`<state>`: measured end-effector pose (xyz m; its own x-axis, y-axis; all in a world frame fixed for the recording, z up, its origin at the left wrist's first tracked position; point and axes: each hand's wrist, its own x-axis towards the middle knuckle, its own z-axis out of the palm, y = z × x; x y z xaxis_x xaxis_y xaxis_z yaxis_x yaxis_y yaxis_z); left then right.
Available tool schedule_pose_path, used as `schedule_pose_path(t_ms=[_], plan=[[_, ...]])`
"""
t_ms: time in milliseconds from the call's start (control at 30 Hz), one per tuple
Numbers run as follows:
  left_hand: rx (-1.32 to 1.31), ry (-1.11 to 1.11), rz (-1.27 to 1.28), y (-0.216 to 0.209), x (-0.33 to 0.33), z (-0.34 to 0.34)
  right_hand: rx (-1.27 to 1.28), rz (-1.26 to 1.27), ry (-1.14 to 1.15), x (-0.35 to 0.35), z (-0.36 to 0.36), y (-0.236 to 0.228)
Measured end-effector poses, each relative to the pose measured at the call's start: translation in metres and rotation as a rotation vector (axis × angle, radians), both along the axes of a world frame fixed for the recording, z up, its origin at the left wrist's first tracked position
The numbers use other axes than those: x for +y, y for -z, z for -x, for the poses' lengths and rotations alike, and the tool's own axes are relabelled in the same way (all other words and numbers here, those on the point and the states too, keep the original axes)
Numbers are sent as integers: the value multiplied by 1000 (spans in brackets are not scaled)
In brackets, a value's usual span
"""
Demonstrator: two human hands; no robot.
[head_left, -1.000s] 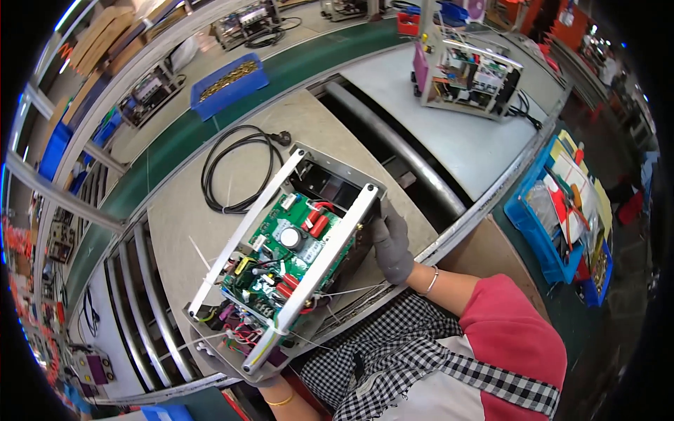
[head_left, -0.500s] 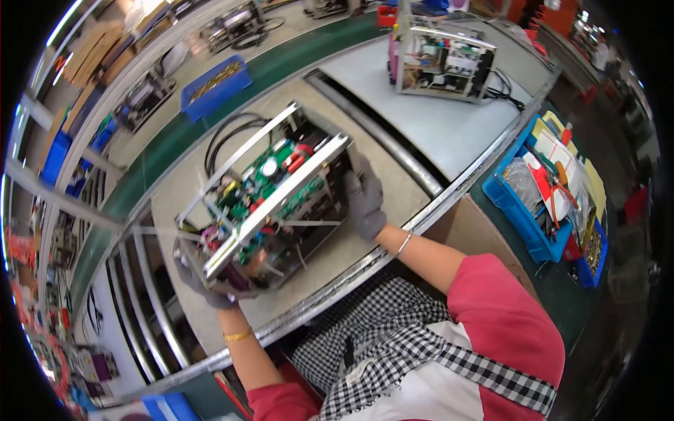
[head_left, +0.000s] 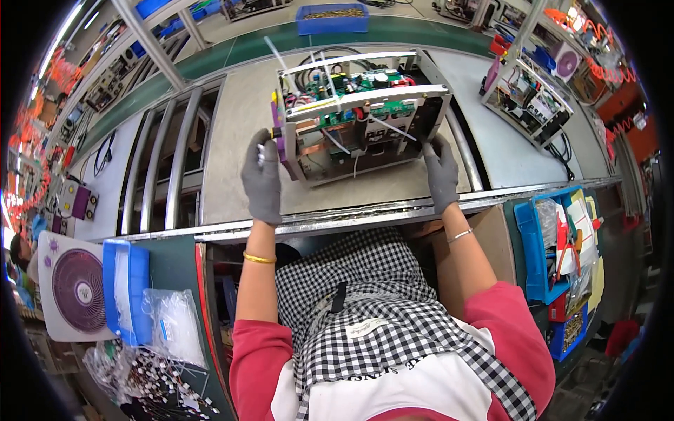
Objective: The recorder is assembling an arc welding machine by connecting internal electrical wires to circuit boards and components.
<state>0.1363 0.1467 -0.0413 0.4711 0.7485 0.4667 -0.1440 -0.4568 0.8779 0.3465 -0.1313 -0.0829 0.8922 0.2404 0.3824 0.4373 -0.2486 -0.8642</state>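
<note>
An open-framed electrical machine [head_left: 365, 130] with silver rails, green circuit boards, loose wires and white cable ties stands on a beige board [head_left: 235, 151] in front of me. Its purple end panel [head_left: 279, 130] faces left. My left hand [head_left: 262, 181], in a grey glove, is closed at that panel beside a black knob; something small and white shows at its fingers, too small to name. At the opposite end, my right hand [head_left: 441, 174], also gloved, grips the lower corner of the frame. Some of its fingertips are hidden behind the machine.
Metal rollers [head_left: 163, 165] lie left of the board. A second machine [head_left: 526, 102] stands at the right. Blue bins [head_left: 544, 245] hold tools at the right; a fan [head_left: 77, 286] and bagged small parts [head_left: 172, 326] lie at the left. Beyond sits a blue tray [head_left: 331, 21] of brass-coloured pieces.
The machine has gone from slanted to nearly square with the front edge, both hands still at its ends. My view has swung too, bringing the fan and bagged parts into sight.
</note>
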Motion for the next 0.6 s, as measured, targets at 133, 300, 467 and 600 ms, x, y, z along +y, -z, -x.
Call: schedule_pose_path(t_ms=[133, 300, 467, 600], plan=[[85, 66, -149, 10, -39, 18, 173, 167, -92, -12, 24, 3], [193, 103, -47, 12, -22, 10, 143, 155, -55, -7, 33, 0], [217, 55, 47, 9, 26, -12, 361, 114, -312, 9, 43, 16], [361, -17, -53, 25, 79, -3, 200, 286, -636, 70, 70, 17]])
